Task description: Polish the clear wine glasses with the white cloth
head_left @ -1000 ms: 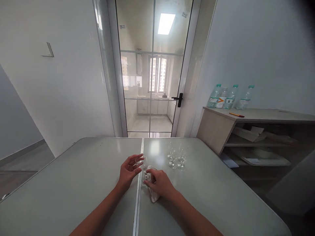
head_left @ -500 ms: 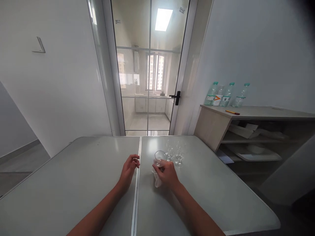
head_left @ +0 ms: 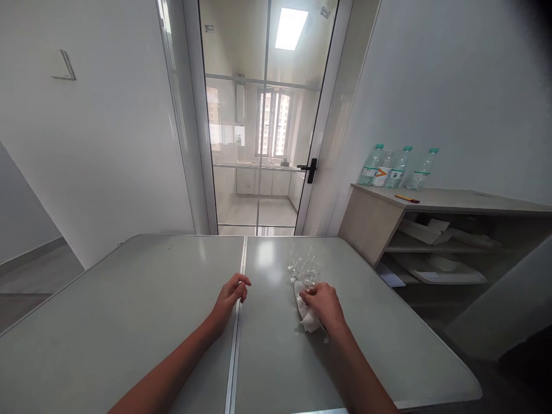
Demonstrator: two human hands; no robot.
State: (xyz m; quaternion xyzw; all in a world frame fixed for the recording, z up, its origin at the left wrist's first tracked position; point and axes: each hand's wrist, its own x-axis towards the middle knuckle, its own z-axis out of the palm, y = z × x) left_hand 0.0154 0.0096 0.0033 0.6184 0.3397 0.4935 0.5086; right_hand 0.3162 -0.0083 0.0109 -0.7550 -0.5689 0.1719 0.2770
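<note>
My right hand (head_left: 325, 305) is closed at the right of the table, pinching a clear stemmed glass (head_left: 310, 272) low down. A crumpled white tissue (head_left: 307, 316) hangs beside its fingers, under the glass. More clear stemmed glasses (head_left: 295, 265) stand just beyond and to the left, partly overlapped by the held one, so their number is hard to make out. My left hand (head_left: 230, 296) hovers by the table's centre seam, with loosely bent fingers and nothing in them.
The grey table (head_left: 129, 310) has a metal strip down its middle. At the right stands a shelf unit (head_left: 371, 215) with plastic bottles (head_left: 395, 168) and an orange-yellow pen-like item (head_left: 406, 198) on top. A glazed door (head_left: 276, 126) is beyond the table.
My right hand has moved right with the glass and tissue, close to the standing glasses. The left hand has barely shifted, and the view has tilted slightly.
</note>
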